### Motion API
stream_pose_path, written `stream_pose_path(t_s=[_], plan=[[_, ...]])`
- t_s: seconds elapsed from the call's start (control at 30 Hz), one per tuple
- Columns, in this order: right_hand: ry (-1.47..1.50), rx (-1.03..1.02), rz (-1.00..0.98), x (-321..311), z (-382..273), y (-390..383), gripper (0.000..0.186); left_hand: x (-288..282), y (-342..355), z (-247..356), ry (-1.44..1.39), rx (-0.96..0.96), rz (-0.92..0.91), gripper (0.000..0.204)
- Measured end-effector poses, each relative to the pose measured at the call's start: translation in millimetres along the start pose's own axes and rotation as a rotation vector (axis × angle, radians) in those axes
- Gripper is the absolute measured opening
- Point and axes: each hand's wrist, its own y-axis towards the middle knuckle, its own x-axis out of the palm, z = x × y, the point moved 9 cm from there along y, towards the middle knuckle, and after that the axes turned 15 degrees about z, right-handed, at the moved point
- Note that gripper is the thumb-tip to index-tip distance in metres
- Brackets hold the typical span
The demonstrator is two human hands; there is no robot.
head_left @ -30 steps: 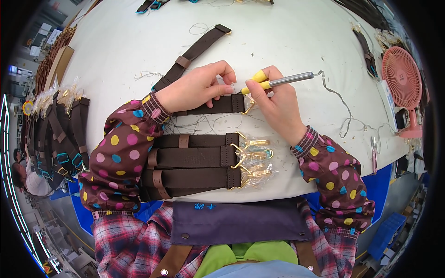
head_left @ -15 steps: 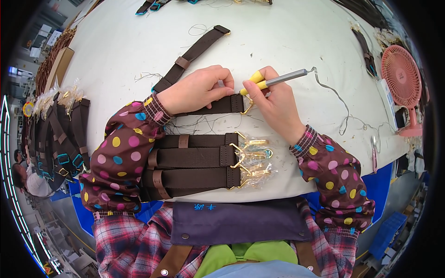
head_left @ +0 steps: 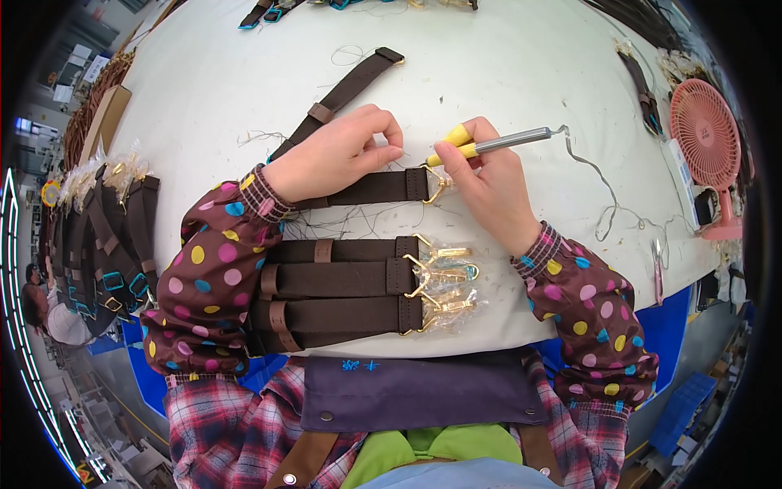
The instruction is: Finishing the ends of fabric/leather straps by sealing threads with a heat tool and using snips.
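Observation:
A dark brown webbing strap lies across the table, its stitched end joined to a gold metal hook. Above it, the fingertips of my left hand pinch together on what looks like a fine thread near the strap's end. In my right hand is a corded pen-shaped tool with a grey barrel and yellow front. Its tip is by the strap's upper corner, close to the hook; whether it touches cannot be seen. Yellow covers show on a finger of that hand.
Several finished-looking straps with plastic-wrapped gold hooks lie nearer me. Another strap stretches away behind my left hand. More straps hang at the left edge. A pink fan, the tool's cord and small snips are at right.
My left hand has lifted off the strap, pinched fingers rising a little to the left. My right hand and the pen-shaped tool have shifted slightly right.

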Motion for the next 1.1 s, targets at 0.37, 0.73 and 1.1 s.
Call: stream_pose_path(t_s=[0.37, 0.73, 1.1], plan=[[0.117, 0.054, -0.057, -10.7, -5.6, -1.7, 0.017, -56.9, 30.3, -26.6, 0.646, 0.139, 0.377, 0.039], [-0.122, -0.221, 0.188, -46.9, -9.2, 25.7, 0.02, -19.0, -9.1, 26.5, 0.472, 0.349, 0.187, 0.044], [-0.211, -0.417, 0.025, -20.4, -26.0, 15.3, 0.024, -13.2, -45.0, 49.8, 0.809, 0.797, 0.27, 0.044]])
